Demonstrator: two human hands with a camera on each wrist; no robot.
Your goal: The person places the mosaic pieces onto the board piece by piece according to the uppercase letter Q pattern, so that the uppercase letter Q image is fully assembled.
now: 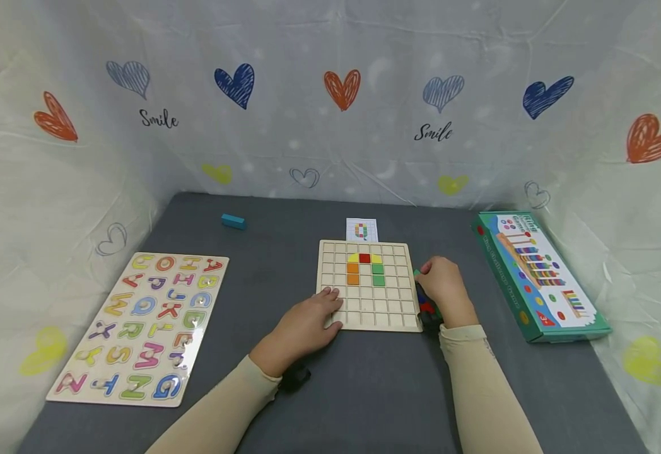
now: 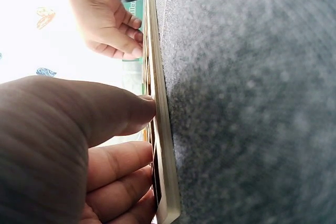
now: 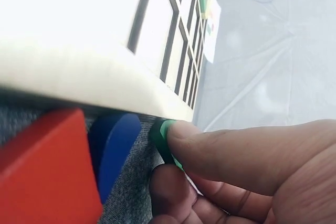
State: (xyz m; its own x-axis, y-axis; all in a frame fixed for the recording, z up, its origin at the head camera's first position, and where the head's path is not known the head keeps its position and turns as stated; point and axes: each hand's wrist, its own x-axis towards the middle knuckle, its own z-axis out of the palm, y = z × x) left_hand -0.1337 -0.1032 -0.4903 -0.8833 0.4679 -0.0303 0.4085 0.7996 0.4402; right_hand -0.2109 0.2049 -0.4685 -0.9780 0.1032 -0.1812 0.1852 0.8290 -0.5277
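A wooden grid board (image 1: 373, 318) lies on the dark table, with red, yellow, orange and green tiles (image 1: 378, 275) set in an arch in its upper part. My left hand (image 1: 306, 325) rests on the board's lower left edge, thumb (image 2: 126, 111) and fingertips touching its surface. Beside the board's right edge, my right hand (image 1: 443, 287) pinches a green block (image 3: 164, 135) between thumb and finger. Nearer the right wrist camera lie a blue block (image 3: 113, 148) and a red block (image 3: 55, 174) along that edge.
A pattern card (image 1: 361, 229) touches the board's far edge. An alphabet puzzle board (image 1: 194, 340) lies at the left, a blue-green block (image 1: 233, 221) at the back left. On the right is a green game box (image 1: 546, 277). A printed cloth (image 1: 296, 145) hangs behind the table.
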